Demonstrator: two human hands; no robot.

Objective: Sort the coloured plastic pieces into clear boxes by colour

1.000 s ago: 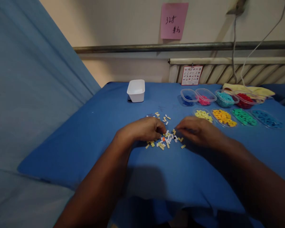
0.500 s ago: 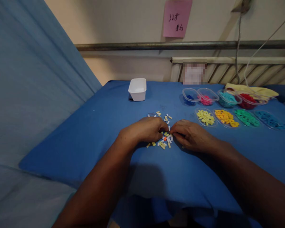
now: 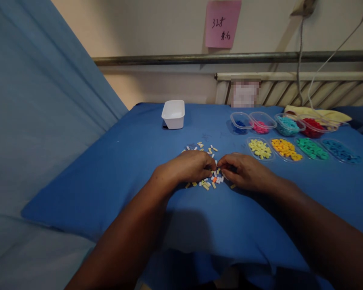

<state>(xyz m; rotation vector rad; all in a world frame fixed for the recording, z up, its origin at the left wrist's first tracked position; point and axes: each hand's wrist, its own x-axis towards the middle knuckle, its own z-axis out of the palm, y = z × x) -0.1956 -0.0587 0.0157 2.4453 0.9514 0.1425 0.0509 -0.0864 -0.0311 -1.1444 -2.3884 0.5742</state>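
Moved: right hand (image 3: 245,172) now meets left hand (image 3: 190,166)
Hands: fingertips pinched together over beads (image 3: 211,182)
Grip: contents hidden, cannot tell

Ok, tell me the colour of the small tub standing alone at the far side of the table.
White; the tub shows best in the head view.

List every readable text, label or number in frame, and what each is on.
"32" plus further handwritten characters I can't make out: on the pink sticky note on the wall.
Card leaning at the table's back edge: blurred out, unreadable.
White tub and the clear trays: no visible text.
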